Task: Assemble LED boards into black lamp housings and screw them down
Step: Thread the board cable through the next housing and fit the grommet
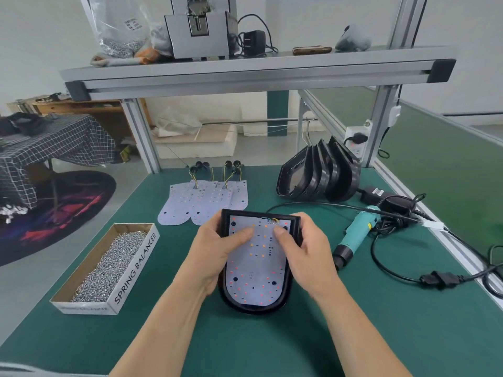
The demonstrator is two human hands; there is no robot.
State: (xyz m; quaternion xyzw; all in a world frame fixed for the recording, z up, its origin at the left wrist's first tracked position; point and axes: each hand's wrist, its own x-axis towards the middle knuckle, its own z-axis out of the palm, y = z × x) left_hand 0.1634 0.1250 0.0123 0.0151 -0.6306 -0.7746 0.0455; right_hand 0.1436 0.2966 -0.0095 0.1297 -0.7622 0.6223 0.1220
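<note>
A black lamp housing (255,308) lies on the green table in front of me, with a white LED board (257,270) seated inside it. My left hand (217,248) grips the housing's left edge, its thumb pressing on the board. My right hand (302,251) grips the right edge, thumb also pressing the board near its wired top. Several more LED boards (201,202) with wires lie behind. A stack of black housings (321,172) leans at the back right. A teal electric screwdriver (353,235) lies to the right.
A cardboard box of screws (109,265) marked SPRING BALANCER sits at the left. Black cables and a power adapter (392,205) trail along the right side. An aluminium frame shelf (245,74) spans overhead. A power strip (356,137) hangs on the right post.
</note>
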